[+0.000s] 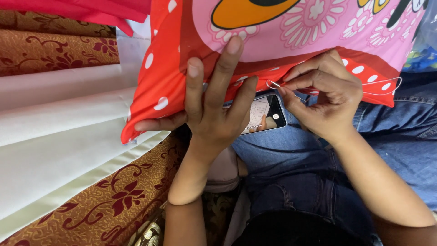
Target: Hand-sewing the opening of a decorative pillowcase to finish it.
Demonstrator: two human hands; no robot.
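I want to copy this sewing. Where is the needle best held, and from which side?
Probably at its free end, pinched from the right. The needle lies nearly flat along the pillow seam, and the right hand already nips it there, while the left hand presses the pillow.

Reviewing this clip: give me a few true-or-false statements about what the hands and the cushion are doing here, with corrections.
1. The left hand lies flat on the red polka-dot cushion. True.
2. The right hand pinches a needle at the cushion's edge. True.
3. The thread is black. False: it looks white.
4. A phone lies on the lap beneath the cushion. True.
5. The person wears white trousers. False: they are blue jeans.
6. The folded fabrics on the left are all green. False: cream and brown with red floral patterns.
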